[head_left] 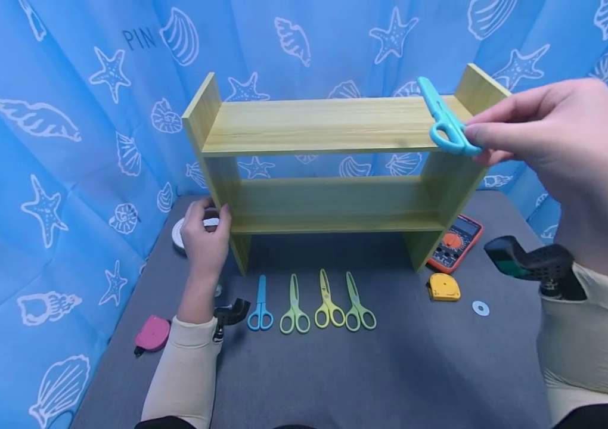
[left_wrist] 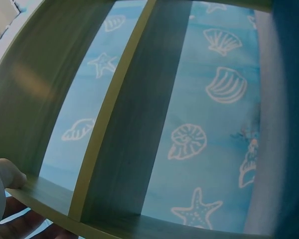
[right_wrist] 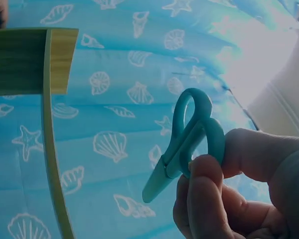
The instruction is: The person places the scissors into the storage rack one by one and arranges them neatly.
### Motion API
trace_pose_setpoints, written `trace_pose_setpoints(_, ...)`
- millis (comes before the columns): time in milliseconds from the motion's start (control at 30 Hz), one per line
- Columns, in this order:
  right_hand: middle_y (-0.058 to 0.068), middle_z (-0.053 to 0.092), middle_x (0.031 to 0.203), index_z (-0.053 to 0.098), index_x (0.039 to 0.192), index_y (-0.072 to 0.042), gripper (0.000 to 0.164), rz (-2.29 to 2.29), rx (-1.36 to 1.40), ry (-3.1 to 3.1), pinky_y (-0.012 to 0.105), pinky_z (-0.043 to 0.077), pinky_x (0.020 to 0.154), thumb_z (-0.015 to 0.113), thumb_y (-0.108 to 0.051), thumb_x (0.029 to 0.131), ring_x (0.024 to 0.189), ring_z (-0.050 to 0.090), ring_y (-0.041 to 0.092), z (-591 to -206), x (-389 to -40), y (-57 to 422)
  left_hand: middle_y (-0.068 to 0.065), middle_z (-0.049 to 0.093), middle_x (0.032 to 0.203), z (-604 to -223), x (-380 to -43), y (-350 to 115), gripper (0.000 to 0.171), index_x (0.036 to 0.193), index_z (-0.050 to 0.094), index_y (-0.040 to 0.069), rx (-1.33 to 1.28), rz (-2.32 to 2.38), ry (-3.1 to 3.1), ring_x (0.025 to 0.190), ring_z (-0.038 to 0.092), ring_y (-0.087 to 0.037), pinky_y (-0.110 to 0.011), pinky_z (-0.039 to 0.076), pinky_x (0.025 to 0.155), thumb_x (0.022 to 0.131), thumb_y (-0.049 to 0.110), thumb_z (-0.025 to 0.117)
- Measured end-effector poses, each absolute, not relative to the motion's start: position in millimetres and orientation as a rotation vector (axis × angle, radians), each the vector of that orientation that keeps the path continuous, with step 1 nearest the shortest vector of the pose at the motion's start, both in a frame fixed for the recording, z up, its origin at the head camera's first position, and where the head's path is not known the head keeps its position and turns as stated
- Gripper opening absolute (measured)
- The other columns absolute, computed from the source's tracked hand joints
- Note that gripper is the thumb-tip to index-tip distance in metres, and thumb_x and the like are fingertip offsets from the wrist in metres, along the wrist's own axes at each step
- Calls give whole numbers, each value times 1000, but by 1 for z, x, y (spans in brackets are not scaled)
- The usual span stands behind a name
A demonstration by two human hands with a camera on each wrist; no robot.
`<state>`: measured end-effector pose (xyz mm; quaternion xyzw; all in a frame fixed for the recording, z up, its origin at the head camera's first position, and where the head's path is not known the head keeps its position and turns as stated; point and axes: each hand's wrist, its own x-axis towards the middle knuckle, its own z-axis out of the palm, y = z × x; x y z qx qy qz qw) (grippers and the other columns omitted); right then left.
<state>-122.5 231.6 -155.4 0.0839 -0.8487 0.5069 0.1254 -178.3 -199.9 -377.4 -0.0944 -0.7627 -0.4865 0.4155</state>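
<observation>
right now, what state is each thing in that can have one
Right grip, pinching turquoise scissors
Turquoise scissors, closed, held up
Left grip, holding wooden shelf
Wooden shelf, upright
Blue scissors, closed, lying flat
Left green scissors, closed, flat
Yellow scissors, closed, flat
Right green scissors, closed, flat
Pink tape measure, no tape extended
Yellow tape measure, no tape extended
Multimeter, reading unclear

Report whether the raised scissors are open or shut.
Shut: the raised scissors show one narrow blade end, without any gap, in the head view.

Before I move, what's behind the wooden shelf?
Behind the shelf hangs a blue curtain with a white pattern, visible above the wood and through the openings. Whatever sits behind solid wood can't be seen.
</observation>
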Motion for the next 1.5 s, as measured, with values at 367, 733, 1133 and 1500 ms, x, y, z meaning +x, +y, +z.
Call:
trace_pose_setpoints(367, 13, 69, 99, 77, 110, -5, 39, 1376, 301, -2614, 26, 50, 92, 80, -37, 89, 86, 66, 26, -111, -164, 165, -15, 67, 106, -377, -177, -200, 23, 113, 68, -3, -247, -1217, -1923, 89, 68, -27, -12, 51, 65, 98, 14, 69)
trace_pose_setpoints(733, 13, 68, 91, 73, 105, 1, 24, 1399, 444, -2658, 24, 58, 78, 73, -21, 93, 76, 67, 21, -95, -188, 97, -16, 68, 104, -376, -182, -199, 20, 111, 69, -3, -276, -1196, -1909, 85, 69, -29, -14, 50, 62, 96, 11, 71)
trace_pose_setpoints(1133, 7, 65, 77, 73, 88, 1, 16, 1399, 516, -2742, 28, 58, 81, 66, -12, 93, 74, 65, 19, -97, -211, 34, -15, 67, 106, -373, -181, -202, 22, 112, 68, -1, -280, -1163, -1927, 86, 68, -27, -15, 50, 63, 98, 16, 69)
trace_pose_setpoints(1500, 7, 71, 86, 78, 85, -2, 22, 1304, 522, -2861, 26, 50, 57, 67, -19, 93, 56, 49, 14, -126, -229, -15, -15, 67, 102, -375, -183, -202, 19, 110, 69, -3, -298, -1153, -1893, 82, 68, -26, -16, 50, 61, 96, 11, 70)
